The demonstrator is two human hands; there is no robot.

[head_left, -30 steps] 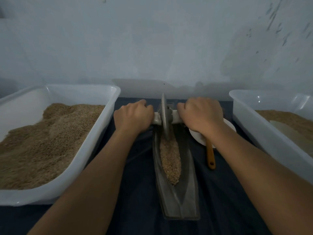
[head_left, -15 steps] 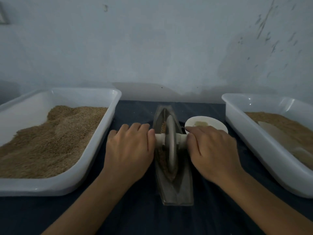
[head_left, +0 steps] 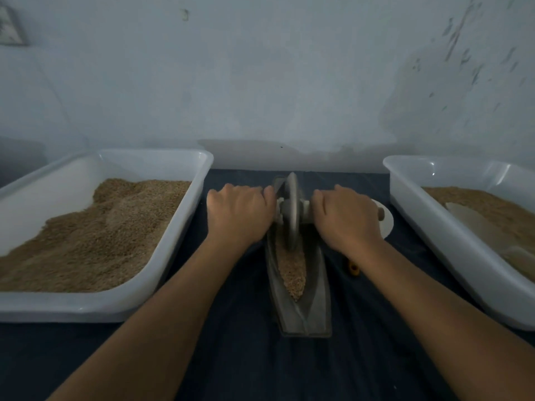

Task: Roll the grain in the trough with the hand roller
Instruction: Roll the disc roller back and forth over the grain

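A narrow grey metal trough [head_left: 315, 308] lies lengthwise on the dark cloth in the middle. Brown grain [head_left: 292, 270] fills its groove toward the near end. The hand roller's grey disc [head_left: 291, 209] stands upright in the far half of the trough, on a white axle. My left hand [head_left: 240, 215] grips the axle's left end, and my right hand [head_left: 346, 217] grips its right end. Both fists hide most of the axle.
A white tub [head_left: 179, 235] heaped with grain stands at the left. A second white tub [head_left: 434, 227] with grain stands at the right. Behind my right hand lies a white dish [head_left: 386, 224], and an orange handle tip [head_left: 353, 267] shows beside my wrist. A pale wall rises behind.
The roller came toward me to the trough's middle half a second ago; now both hands have pushed it back to the far half, uncovering grain at the near end.
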